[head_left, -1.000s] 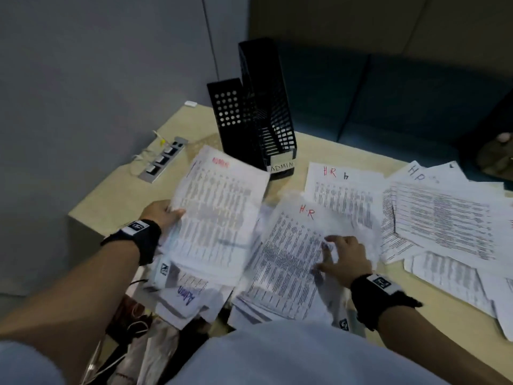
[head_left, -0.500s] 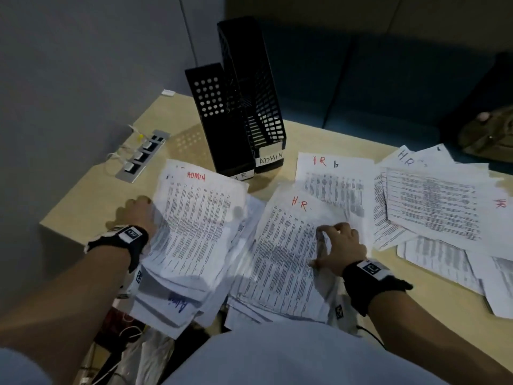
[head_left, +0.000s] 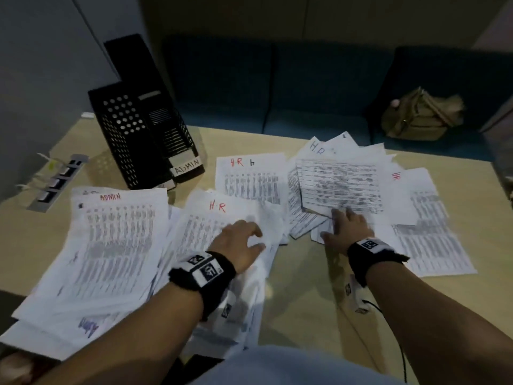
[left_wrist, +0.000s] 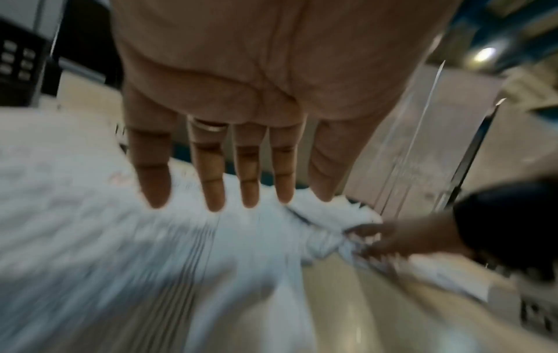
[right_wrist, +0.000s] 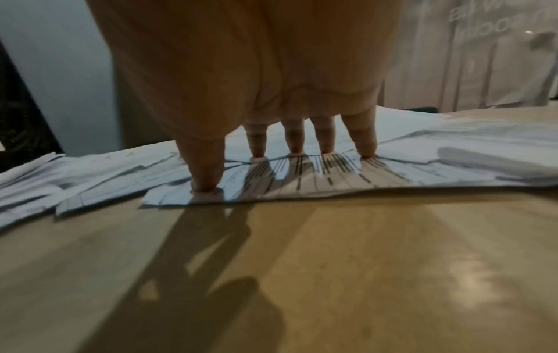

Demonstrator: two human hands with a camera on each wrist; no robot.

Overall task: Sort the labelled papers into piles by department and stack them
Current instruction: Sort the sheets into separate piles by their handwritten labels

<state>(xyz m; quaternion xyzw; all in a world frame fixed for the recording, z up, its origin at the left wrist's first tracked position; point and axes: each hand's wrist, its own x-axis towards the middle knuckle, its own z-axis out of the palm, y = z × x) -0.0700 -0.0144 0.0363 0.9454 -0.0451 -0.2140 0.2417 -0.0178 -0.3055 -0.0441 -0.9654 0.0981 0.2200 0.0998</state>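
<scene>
Hands both spread flat, left hand (head_left: 238,240) over HR pile (head_left: 194,245), right hand (head_left: 347,226) pressing loose sheets (head_left: 341,184)

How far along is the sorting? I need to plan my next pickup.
Two piles exist: an ADMIN pile and an HR pile under the open left hand. The right hand presses its fingertips on the loose spread of sheets, mostly marked HR, not yet sorted. Neither pile is squared.
</scene>
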